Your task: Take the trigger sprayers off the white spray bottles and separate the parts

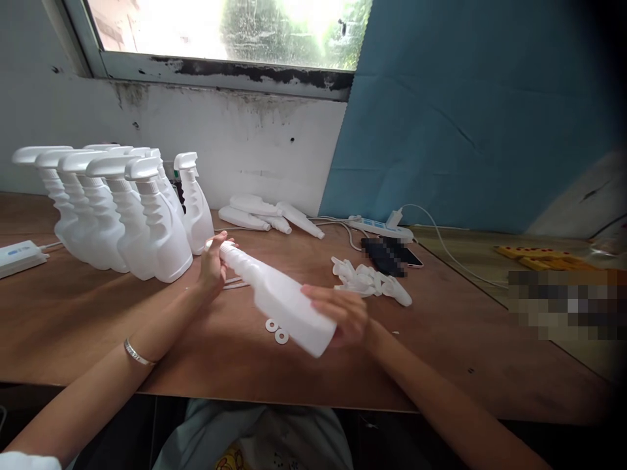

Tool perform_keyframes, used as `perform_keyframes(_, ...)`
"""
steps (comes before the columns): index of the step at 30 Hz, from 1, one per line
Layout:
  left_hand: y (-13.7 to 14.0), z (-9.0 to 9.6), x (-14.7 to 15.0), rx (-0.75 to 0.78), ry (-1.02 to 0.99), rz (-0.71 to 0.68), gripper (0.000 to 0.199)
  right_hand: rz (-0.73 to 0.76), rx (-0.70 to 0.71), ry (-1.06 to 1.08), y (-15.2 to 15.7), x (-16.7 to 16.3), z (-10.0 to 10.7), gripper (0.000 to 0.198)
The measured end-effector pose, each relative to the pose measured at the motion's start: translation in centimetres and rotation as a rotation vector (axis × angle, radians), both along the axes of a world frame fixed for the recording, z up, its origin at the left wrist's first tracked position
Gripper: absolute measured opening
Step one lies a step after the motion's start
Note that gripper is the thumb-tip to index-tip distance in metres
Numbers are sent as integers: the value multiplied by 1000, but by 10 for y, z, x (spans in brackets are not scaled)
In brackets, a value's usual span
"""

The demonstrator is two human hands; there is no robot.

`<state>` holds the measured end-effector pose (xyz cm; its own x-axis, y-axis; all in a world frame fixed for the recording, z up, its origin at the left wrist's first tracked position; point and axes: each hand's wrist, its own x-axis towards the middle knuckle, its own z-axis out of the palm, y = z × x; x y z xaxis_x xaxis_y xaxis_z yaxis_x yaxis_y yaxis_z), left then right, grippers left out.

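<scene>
A white plastic spray bottle (287,299) is held tilted above the table, its neck up to the left and its base down to the right. My left hand (214,264) is closed around the neck end, and its fingers cover whatever sits at the mouth. Around the lower body near the base, my right hand (343,313) grips the bottle, slightly blurred. Two white ring washers (277,331) lie on the table below the bottle. To the right rests a pile of white trigger spray heads (365,279).
Several white bottles with trigger heads (157,228) stand upright at the left. Bottles without heads (259,212) lie near the wall. A power strip (379,228) with cables and a phone (411,254) are at the back right. A white power strip (22,256) sits far left on the brown table (220,356).
</scene>
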<state>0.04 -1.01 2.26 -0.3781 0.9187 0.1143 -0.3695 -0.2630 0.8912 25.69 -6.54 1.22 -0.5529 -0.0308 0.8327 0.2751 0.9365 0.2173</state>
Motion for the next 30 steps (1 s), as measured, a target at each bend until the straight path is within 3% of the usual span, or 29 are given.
perform_keyframes(2,-2,10,2,-39,-112,-151,25,36,176,-94,-5,-8,-5,19)
perform_keyframes(4,-7,22,5,-27,-234,-262,22,5,255,-103,-7,-15,-9,16)
perform_keyframes(6,-13,35,10,22,-279,-255,22,-26,309,-75,-9,-20,-12,15)
perform_keyframes(11,-25,65,35,50,-108,-199,21,-65,363,-43,-13,-29,-23,11)
perform_keyframes(14,-32,80,52,87,40,-243,25,-59,406,-65,-14,-28,-27,9)
perform_keyframes(18,-39,95,67,204,146,-366,29,-7,568,-143,-12,-24,-28,8)
perform_keyframes(22,-44,102,70,264,217,-396,22,-1,602,-146,-11,-24,-27,11)
perform_keyframes(30,-36,88,58,256,170,-334,17,-20,563,-214,-12,-25,-23,12)
